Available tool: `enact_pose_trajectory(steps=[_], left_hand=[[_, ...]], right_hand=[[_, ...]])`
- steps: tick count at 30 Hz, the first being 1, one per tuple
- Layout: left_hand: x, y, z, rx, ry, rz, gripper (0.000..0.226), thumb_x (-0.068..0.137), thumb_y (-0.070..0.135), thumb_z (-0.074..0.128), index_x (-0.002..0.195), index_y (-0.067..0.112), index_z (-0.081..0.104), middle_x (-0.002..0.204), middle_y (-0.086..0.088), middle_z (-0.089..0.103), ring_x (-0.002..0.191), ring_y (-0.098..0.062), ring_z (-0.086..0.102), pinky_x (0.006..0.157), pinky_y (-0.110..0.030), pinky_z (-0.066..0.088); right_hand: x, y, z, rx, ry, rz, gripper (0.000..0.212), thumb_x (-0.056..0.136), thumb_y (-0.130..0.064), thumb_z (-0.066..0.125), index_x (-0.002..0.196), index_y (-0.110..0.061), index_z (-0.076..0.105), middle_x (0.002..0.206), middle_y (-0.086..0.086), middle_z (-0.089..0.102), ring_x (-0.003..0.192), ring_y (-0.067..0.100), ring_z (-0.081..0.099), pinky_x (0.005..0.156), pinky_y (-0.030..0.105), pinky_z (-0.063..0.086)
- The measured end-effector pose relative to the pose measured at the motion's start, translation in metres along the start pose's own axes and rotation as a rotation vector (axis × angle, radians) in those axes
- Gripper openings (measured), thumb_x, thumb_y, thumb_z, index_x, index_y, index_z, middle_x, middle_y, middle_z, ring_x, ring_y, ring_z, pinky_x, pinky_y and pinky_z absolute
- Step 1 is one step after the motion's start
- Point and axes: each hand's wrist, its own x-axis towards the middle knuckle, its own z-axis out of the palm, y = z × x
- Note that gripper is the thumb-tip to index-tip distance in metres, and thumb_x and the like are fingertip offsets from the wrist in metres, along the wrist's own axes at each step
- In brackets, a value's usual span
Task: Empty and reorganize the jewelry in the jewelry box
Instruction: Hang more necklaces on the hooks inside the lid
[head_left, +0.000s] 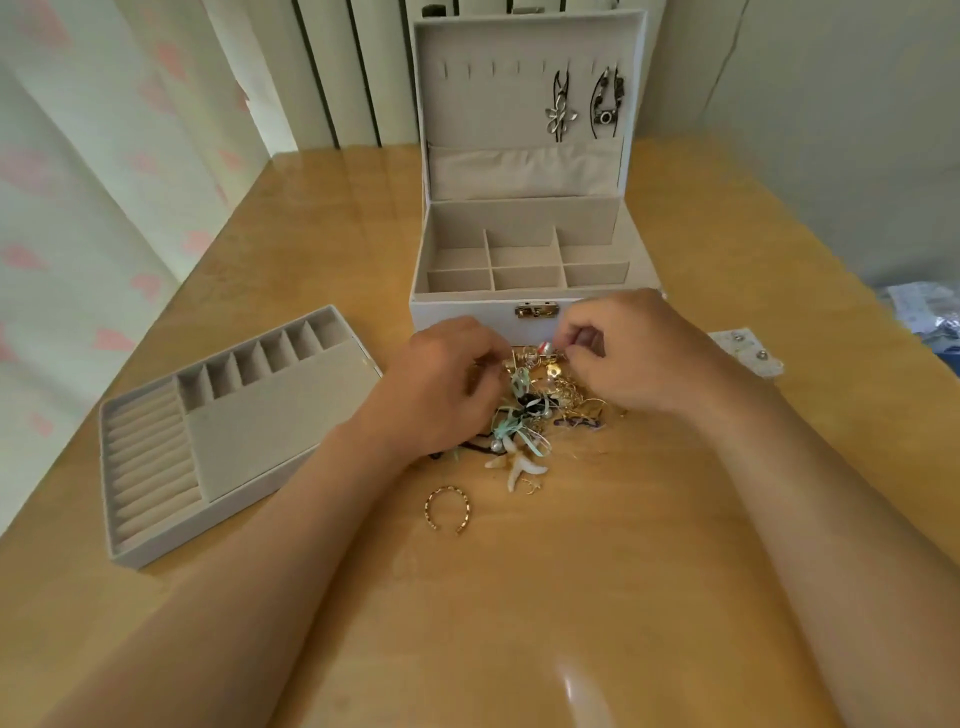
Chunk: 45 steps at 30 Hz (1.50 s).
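A white jewelry box (457, 312) stands open on the wooden table (519, 597), its beige compartments bare. Two silver pendants (582, 106) hang inside the lid. In front of the box lies a tangled jewelry pile (540, 415) of gold chains, teal ribbon, pearls and a white starfish piece. My left hand (441, 384) rests on the pile's left side with curled fingers pinching into it. My right hand (634, 353) pinches a small red-and-silver piece (544, 347) at the top of the pile. A gold open bangle (448, 509) lies alone nearer to me.
The removed beige tray (249, 415), with ring rolls and slots, sits at the left of the table. A small clear packet with studs (748, 353) lies at the right edge. Curtains hang at left; a wall stands right.
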Motion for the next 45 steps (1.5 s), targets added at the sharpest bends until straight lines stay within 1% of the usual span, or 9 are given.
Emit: enact_pose_trajectory(steps=[2, 8, 17, 21, 28, 32, 38, 42, 45], left_hand=[[0.002, -0.005, 0.0, -0.001, 0.007, 0.03, 0.021, 0.084, 0.011, 0.058, 0.096, 0.006, 0.074, 0.089, -0.005, 0.069, 0.081, -0.021, 0.064, 0.073, -0.034, 0.052], [-0.003, -0.011, 0.01, 0.024, -0.051, 0.101, 0.024, 0.087, 0.013, 0.055, 0.1, 0.005, 0.073, 0.09, -0.009, 0.067, 0.081, -0.027, 0.063, 0.072, -0.042, 0.053], [-0.01, -0.009, 0.005, 0.011, 0.025, 0.16, 0.024, 0.084, -0.002, 0.056, 0.103, 0.0, 0.072, 0.093, -0.012, 0.068, 0.083, -0.028, 0.065, 0.075, -0.042, 0.052], [-0.016, -0.01, 0.0, 0.025, 0.01, 0.173, 0.028, 0.081, -0.003, 0.056, 0.104, 0.0, 0.072, 0.093, -0.012, 0.068, 0.083, -0.027, 0.065, 0.076, -0.042, 0.051], [-0.019, -0.011, -0.006, 0.04, -0.035, 0.157, 0.037, 0.074, -0.005, 0.053, 0.106, 0.001, 0.072, 0.094, -0.01, 0.069, 0.084, -0.024, 0.065, 0.076, -0.039, 0.053], [-0.021, -0.013, -0.008, 0.072, -0.064, 0.139, 0.028, 0.077, 0.003, 0.057, 0.1, 0.006, 0.073, 0.09, -0.006, 0.069, 0.081, -0.026, 0.065, 0.074, -0.043, 0.052], [-0.022, -0.013, -0.004, 0.134, -0.145, 0.115, 0.029, 0.08, 0.023, 0.064, 0.106, 0.019, 0.076, 0.099, 0.0, 0.068, 0.09, -0.024, 0.063, 0.085, -0.047, 0.047], [-0.022, -0.015, -0.003, 0.158, -0.154, 0.109, 0.016, 0.082, 0.02, 0.06, 0.09, 0.022, 0.074, 0.094, 0.004, 0.067, 0.087, -0.023, 0.062, 0.082, -0.047, 0.046], [-0.021, -0.015, -0.004, 0.118, -0.1, 0.098, 0.014, 0.088, 0.015, 0.055, 0.092, 0.015, 0.068, 0.089, 0.002, 0.065, 0.082, -0.023, 0.059, 0.078, -0.047, 0.047]], right_hand=[[-0.004, 0.004, 0.0, 0.054, 0.005, 0.003, 0.021, 0.084, -0.002, 0.064, 0.088, -0.019, 0.076, 0.069, -0.022, 0.059, 0.069, -0.012, 0.057, 0.06, 0.003, 0.04], [-0.01, 0.005, -0.004, 0.118, -0.104, 0.02, 0.02, 0.085, -0.003, 0.067, 0.084, -0.021, 0.076, 0.056, -0.037, 0.054, 0.056, -0.007, 0.054, 0.053, 0.005, 0.036], [-0.014, 0.002, -0.004, 0.215, -0.316, 0.024, 0.019, 0.078, -0.004, 0.074, 0.082, -0.023, 0.076, 0.074, -0.004, 0.072, 0.047, -0.002, 0.051, 0.048, 0.007, 0.036], [-0.017, 0.004, -0.007, 0.25, -0.28, 0.037, 0.025, 0.08, 0.0, 0.069, 0.081, -0.024, 0.076, 0.068, -0.007, 0.069, 0.045, 0.002, 0.049, 0.048, 0.008, 0.035], [-0.02, 0.013, -0.015, 0.174, -0.218, 0.098, 0.03, 0.079, -0.001, 0.058, 0.074, -0.026, 0.074, 0.052, -0.013, 0.056, 0.046, 0.005, 0.045, 0.053, 0.025, 0.037], [-0.02, 0.011, -0.016, 0.129, -0.225, 0.102, 0.029, 0.08, -0.005, 0.058, 0.07, -0.028, 0.073, 0.052, -0.012, 0.055, 0.05, 0.005, 0.047, 0.051, 0.02, 0.036], [-0.02, 0.005, 0.001, 0.078, -0.047, 0.047, 0.021, 0.081, -0.008, 0.06, 0.076, -0.025, 0.071, 0.063, -0.012, 0.06, 0.059, 0.002, 0.052, 0.057, 0.024, 0.036], [-0.02, -0.002, 0.01, 0.078, -0.009, -0.044, 0.02, 0.081, -0.009, 0.064, 0.086, -0.026, 0.074, 0.078, -0.01, 0.063, 0.066, -0.006, 0.053, 0.06, 0.023, 0.033], [-0.019, -0.007, 0.017, 0.075, -0.041, -0.095, 0.021, 0.083, -0.014, 0.066, 0.094, -0.03, 0.075, 0.084, -0.012, 0.061, 0.068, -0.007, 0.052, 0.061, 0.026, 0.034]])
